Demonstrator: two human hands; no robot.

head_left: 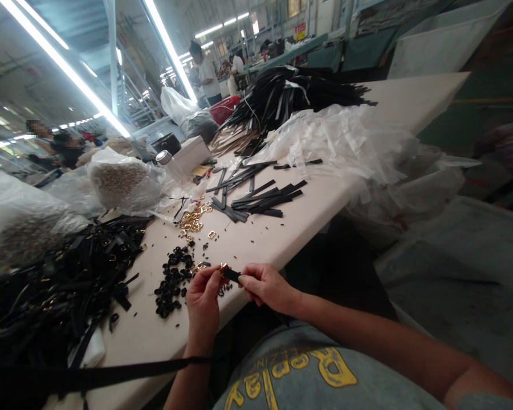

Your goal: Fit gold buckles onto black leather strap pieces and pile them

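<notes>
Close to the table's front edge, both hands meet on one short black strap (231, 275). My left hand (204, 287) pinches the strap's left end, where a small gold buckle (224, 266) shows at the fingertips. The strap's other end is closed between the thumb and fingers of my right hand (263, 286). Just left of my hands lies a pile of small black loops (171, 282). Behind it are loose gold buckles (192, 219), and farther back several cut black straps (267, 198) lie spread out. How the buckle sits on the strap is partly hidden by my fingers.
A big heap of black straps with buckles (55, 285) covers the table's left side. Clear bags of small parts (119, 179) stand behind it. Long black strips (282, 94) and crumpled plastic sheeting (346, 139) lie at the back right. Other people work in the distance.
</notes>
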